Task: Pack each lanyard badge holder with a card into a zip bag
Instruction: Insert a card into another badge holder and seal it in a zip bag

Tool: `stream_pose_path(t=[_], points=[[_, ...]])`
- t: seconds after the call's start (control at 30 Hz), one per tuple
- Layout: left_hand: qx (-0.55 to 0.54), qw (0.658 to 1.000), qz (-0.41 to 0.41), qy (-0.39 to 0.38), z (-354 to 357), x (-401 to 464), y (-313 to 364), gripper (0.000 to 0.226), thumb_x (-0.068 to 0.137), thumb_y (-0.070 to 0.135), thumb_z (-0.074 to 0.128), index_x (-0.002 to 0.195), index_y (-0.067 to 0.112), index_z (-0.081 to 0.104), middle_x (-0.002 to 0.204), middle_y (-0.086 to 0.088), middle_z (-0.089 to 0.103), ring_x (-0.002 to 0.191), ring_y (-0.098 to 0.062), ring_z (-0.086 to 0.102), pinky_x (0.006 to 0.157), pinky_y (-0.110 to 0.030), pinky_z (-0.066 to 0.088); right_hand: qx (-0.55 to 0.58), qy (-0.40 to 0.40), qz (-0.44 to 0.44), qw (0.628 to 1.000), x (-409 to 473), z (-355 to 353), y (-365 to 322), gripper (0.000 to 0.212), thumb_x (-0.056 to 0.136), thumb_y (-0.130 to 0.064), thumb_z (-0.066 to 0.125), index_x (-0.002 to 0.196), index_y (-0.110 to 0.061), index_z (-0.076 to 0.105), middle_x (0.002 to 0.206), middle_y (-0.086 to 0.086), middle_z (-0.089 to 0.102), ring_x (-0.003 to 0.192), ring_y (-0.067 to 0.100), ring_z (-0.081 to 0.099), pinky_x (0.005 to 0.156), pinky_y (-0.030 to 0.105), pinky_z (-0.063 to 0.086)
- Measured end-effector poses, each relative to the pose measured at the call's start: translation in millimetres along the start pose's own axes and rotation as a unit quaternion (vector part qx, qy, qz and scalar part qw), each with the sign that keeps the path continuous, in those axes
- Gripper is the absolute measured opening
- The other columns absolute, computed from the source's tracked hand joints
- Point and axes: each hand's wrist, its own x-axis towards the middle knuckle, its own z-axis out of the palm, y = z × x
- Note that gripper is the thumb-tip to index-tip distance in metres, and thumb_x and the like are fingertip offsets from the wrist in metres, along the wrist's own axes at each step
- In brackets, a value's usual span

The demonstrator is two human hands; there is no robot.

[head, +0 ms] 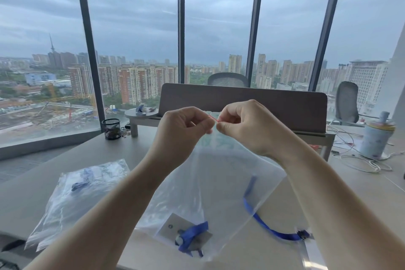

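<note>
Pinching the red zip strip at the top of a clear bag, the left hand and right hand meet at 12 o'clock, fingers curled tight on it. It hangs with its long axis upright, mouth up, its bottom toward 6 o'clock over the desk. Inside, low down, lies a card with a blue lanyard trailing toward 4 o'clock. Packed bags lie at 9 o'clock.
</note>
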Motion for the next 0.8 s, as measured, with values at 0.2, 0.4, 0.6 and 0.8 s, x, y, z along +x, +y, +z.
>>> stream_pose_path(t=[0.2, 0.4, 0.6, 0.8], points=[[-0.005, 0.999, -0.005, 0.044, 5, -3, -7, 0.014, 0.082, 0.012, 0.068, 0.068, 0.013, 0.07, 0.066, -0.008, 0.069, 0.053, -0.011, 0.047, 0.052, -0.018, 0.037, -0.1, 0.003, -0.004, 0.995, -7, 5, -5, 0.016, 0.093, -0.033, 0.058, 0.084, -0.023, 0.066, 0.067, -0.01, 0.058, 0.073, 0.008, 0.053, 0.062, 0.016, 0.037], [-0.086, 0.987, -0.061, 0.12, -9, 0, -22, 0.023, 0.084, 0.013, 0.067, 0.061, 0.018, 0.067, 0.055, 0.006, 0.061, 0.043, -0.004, 0.038, 0.049, -0.025, 0.03, -0.123, -0.013, 0.016, 0.992, -13, 7, 18, 0.021, 0.094, -0.036, 0.053, 0.077, -0.025, 0.058, 0.066, -0.012, 0.053, 0.077, 0.022, 0.055, 0.07, 0.034, 0.042], [-0.108, 0.97, -0.081, 0.2, -38, 6, -29, 0.024, 0.084, 0.014, 0.066, 0.06, 0.019, 0.066, 0.05, 0.009, 0.057, 0.041, -0.002, 0.037, 0.052, -0.028, 0.029, -0.122, 0.005, 0.005, 0.993, -26, 2, 30, 0.02, 0.096, -0.037, 0.049, 0.081, -0.027, 0.056, 0.076, -0.012, 0.056, 0.084, 0.025, 0.055, 0.078, 0.043, 0.049], [-0.11, 0.963, -0.076, 0.235, -69, -1, -32, 0.025, 0.084, 0.013, 0.065, 0.06, 0.019, 0.067, 0.068, -0.015, 0.054, 0.044, -0.009, 0.031, 0.046, -0.022, 0.026, -0.092, 0.011, -0.012, 0.996, -29, 4, 21, 0.017, 0.096, -0.035, 0.053, 0.083, -0.027, 0.059, 0.082, -0.009, 0.062, 0.08, 0.018, 0.056, 0.079, 0.042, 0.051]])
